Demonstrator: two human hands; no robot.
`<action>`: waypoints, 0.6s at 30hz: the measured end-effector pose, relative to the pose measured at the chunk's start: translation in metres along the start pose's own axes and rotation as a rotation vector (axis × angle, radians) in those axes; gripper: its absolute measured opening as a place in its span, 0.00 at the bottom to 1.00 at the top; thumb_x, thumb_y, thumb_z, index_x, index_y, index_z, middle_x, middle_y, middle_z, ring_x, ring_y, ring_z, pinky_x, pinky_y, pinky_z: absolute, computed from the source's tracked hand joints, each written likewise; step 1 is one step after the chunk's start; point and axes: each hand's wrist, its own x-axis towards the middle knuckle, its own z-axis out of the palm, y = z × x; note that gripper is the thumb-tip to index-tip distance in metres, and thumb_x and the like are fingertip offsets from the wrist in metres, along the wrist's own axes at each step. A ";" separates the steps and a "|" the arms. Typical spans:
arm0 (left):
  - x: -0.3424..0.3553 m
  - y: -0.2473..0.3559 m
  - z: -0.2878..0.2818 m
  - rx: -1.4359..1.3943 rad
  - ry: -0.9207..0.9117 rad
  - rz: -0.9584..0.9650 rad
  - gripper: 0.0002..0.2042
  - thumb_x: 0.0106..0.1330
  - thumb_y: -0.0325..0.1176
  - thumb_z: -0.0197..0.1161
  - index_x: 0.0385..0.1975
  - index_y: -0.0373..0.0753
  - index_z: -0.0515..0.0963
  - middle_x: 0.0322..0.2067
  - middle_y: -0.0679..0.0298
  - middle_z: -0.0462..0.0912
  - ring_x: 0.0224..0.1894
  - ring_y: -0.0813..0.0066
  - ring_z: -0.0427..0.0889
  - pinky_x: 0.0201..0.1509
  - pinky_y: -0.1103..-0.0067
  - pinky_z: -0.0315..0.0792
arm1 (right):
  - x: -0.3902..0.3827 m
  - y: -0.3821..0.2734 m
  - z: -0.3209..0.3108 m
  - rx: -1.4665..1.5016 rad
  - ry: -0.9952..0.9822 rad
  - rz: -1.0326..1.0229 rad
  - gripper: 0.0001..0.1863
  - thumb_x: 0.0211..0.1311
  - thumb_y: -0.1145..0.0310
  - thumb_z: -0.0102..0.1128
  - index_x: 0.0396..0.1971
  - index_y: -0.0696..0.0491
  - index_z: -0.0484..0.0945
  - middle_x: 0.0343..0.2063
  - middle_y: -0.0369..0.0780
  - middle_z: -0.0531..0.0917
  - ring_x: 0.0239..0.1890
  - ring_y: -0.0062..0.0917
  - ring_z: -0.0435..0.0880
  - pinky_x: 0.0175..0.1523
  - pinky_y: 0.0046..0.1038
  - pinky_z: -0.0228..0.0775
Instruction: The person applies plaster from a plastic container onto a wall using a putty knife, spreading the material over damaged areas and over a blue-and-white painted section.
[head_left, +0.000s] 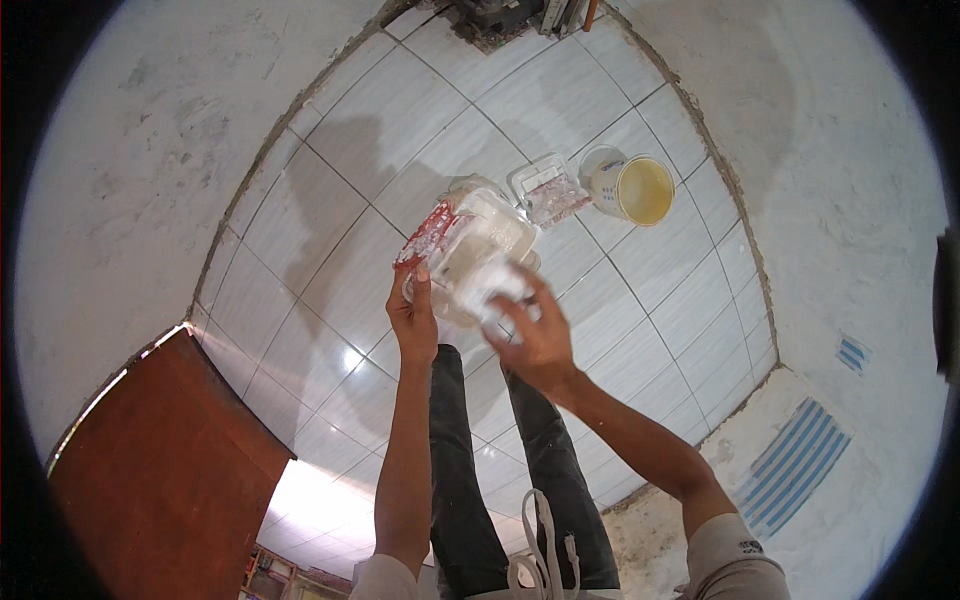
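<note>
My left hand point(412, 315) is closed on a flat red piece point(428, 238) smeared with white paste, perhaps a scraper; its exact kind is unclear. Just to the right, my right hand point(540, 338) has its fingers curled round a white object point(490, 285), blurred by motion, so its kind does not show. Below and beyond both hands sits a whitish plastic tub point(512, 222) with pale material on it, partly hidden by what I hold. A clear, shallow plastic tray or lid point(550, 190) with pinkish-white smears lies past the tub.
On its side at the right lies a bucket point(645, 190) with a yellowish inside. Pale tiles point(340, 220) cover the floor between rough plastered walls. A brown door panel point(170, 470) stands at the lower left. Dark items point(495, 20) sit in the far corner.
</note>
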 end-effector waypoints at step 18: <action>0.020 -0.006 -0.048 -0.054 0.050 -0.083 0.16 0.72 0.39 0.59 0.52 0.33 0.76 0.43 0.70 0.79 0.44 0.86 0.72 0.50 0.86 0.65 | 0.030 0.068 0.014 1.192 0.428 0.715 0.28 0.64 0.65 0.65 0.56 0.48 0.57 0.50 0.43 0.74 0.45 0.25 0.78 0.44 0.27 0.75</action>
